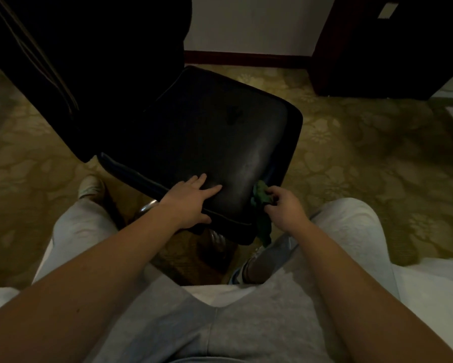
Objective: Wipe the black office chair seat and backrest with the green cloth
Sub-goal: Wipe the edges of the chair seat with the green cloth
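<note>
Here, green cloth (261, 194) between right fingers (276, 190)

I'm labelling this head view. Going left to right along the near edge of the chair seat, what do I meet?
shoe → left hand, flat on the seat → green cloth at the seat's corner → right hand, pinching the cloth

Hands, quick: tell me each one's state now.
Left hand: open, fingers flat on the black chair seat.
Right hand: grips the green cloth at the seat's edge.
</note>
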### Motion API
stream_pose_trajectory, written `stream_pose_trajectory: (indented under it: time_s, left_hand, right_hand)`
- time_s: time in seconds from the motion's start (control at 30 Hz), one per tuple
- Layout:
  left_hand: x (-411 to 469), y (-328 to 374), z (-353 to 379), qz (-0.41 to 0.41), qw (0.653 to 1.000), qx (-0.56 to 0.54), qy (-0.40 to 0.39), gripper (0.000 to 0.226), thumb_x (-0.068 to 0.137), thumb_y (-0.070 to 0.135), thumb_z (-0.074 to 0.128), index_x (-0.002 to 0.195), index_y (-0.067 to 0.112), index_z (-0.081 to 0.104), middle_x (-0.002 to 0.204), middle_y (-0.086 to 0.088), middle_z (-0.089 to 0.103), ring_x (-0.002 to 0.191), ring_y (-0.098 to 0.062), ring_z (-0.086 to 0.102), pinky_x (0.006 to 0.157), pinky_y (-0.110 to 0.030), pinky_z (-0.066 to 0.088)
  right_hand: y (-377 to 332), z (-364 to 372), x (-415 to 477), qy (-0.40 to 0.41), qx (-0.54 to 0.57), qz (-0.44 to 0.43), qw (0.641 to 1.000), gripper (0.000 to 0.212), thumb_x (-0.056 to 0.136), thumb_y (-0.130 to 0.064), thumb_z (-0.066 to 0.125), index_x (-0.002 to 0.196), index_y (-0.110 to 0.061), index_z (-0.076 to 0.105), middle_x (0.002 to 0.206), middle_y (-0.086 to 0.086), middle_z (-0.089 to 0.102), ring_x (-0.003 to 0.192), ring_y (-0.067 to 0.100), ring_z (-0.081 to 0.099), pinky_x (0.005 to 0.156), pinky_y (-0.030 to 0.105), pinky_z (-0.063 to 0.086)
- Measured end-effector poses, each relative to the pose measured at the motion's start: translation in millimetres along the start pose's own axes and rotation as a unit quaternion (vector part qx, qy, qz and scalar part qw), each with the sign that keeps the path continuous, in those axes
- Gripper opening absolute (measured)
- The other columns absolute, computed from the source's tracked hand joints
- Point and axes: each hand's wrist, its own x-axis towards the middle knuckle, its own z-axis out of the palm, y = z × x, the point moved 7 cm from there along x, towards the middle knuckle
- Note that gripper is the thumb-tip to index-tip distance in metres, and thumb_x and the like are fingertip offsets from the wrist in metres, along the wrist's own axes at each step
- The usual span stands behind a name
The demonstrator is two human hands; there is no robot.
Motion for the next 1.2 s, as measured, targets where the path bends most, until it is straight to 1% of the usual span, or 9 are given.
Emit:
stream_pose_trajectory:
  time_s: [0.2,0.3,0.43,0.5,0.6,0.7,0.9,1.07,1.2]
  left_hand:
    - [4.1,4.5,-1.7,-0.017,1.0,0.021,-0.009,0.091,0.091,0.058,0.059,0.156,0.043,-0.004,0.167,-0.007,-0.007,0.153,-0.028,0.003,0.123,-0.043,0.014]
    - [4.2,7.1,-1.7,-0.017,1.0,0.012,-0.003,0.091,0.091,0.059,0.058,0.156,0.042,-0.004,0.167,-0.007,-0.007,0.153,-0.028,0.003,0.123,-0.043,0.013]
    - [3.4,10.9,-3.6,0.002,1.0,0.008,0.015,0.096,0.088,0.064,0.06,0.156,0.042,-0.004,0.167,-0.008,-0.005,0.153,-0.028,0.004,0.124,-0.042,0.013]
    - [0.8,9.5,-6.3,0.018,1.0,0.004,0.014,0.093,0.089,0.059,0.062,0.156,0.043,0.0,0.167,-0.007,-0.004,0.153,-0.027,0.006,0.124,-0.041,0.015]
    - [0.0,6.3,-9.8,0.042,0.999,0.008,0.027,0.087,0.092,0.049,0.063,0.156,0.045,0.004,0.167,-0.005,-0.001,0.153,-0.024,0.009,0.122,-0.039,0.015]
    - [1.1,7.9,-7.0,0.037,0.999,0.014,0.028,0.085,0.094,0.045,0.062,0.156,0.044,0.004,0.167,-0.005,-0.002,0.153,-0.025,0.008,0.122,-0.039,0.013]
    - [5.5,9.6,-2.1,0.024,0.999,0.012,0.047,0.084,0.095,0.041,0.061,0.156,0.044,0.004,0.167,-0.007,-0.003,0.153,-0.025,0.007,0.122,-0.04,0.012]
    - [9.4,14.3,-1.0,0.018,0.998,0.0,0.057,0.084,0.095,0.041,0.062,0.156,0.043,0.004,0.167,-0.008,-0.002,0.153,-0.026,0.007,0.122,-0.04,0.013]
    - [8.2,17.0,-2.9,0.027,0.998,-0.008,0.061,0.085,0.095,0.042,0.062,0.157,0.042,0.003,0.167,-0.008,-0.003,0.153,-0.026,0.006,0.122,-0.039,0.014]
  right_hand:
    - [-9.4,9.4,-10.1,-0.054,-0.006,-0.047,0.997,0.038,0.088,-0.009,0.064,0.124,-0.02,0.059,0.102,-0.002,0.06,0.089,0.012,0.058,0.063,0.015,0.04]
    - [-5.3,0.2,-6.4,0.0,0.025,-0.025,0.999,0.033,0.088,-0.008,0.061,0.12,-0.015,0.063,0.1,0.003,0.065,0.086,0.016,0.061,0.059,0.015,0.041]
    - [6.3,-18.1,-3.8,0.093,0.045,0.022,0.994,0.035,0.09,-0.004,0.057,0.125,-0.009,0.06,0.097,0.005,0.062,0.084,0.02,0.059,0.068,0.025,0.043]
    - [9.7,-16.7,-3.4,0.087,0.035,0.034,0.995,0.039,0.091,-0.004,0.056,0.13,-0.007,0.056,0.105,0.01,0.063,0.093,0.024,0.06,0.074,0.028,0.046]
    - [13.9,-12.7,-2.4,0.069,0.022,0.049,0.996,0.048,0.093,-0.006,0.056,0.14,-0.008,0.046,0.13,0.014,0.058,0.115,0.03,0.057,0.096,0.036,0.048]
    - [17.8,-8.5,0.3,0.042,-0.007,0.065,0.997,0.055,0.092,-0.009,0.056,0.145,-0.011,0.039,0.134,0.014,0.056,0.12,0.031,0.054,0.101,0.037,0.045]
    - [5.2,-1.0,-3.4,0.027,-0.066,0.012,0.997,0.048,0.088,-0.01,0.061,0.134,-0.012,0.047,0.122,0.015,0.06,0.109,0.032,0.059,0.089,0.038,0.051]
    - [-6.3,3.0,-7.9,0.049,-0.091,-0.026,0.994,0.05,0.086,-0.017,0.065,0.134,-0.017,0.05,0.119,0.009,0.061,0.106,0.028,0.06,0.089,0.043,0.053]
    - [-2.1,-3.8,-9.2,0.066,-0.038,-0.008,0.997,0.046,0.088,-0.015,0.065,0.132,-0.015,0.055,0.114,0.008,0.064,0.099,0.024,0.062,0.082,0.034,0.053]
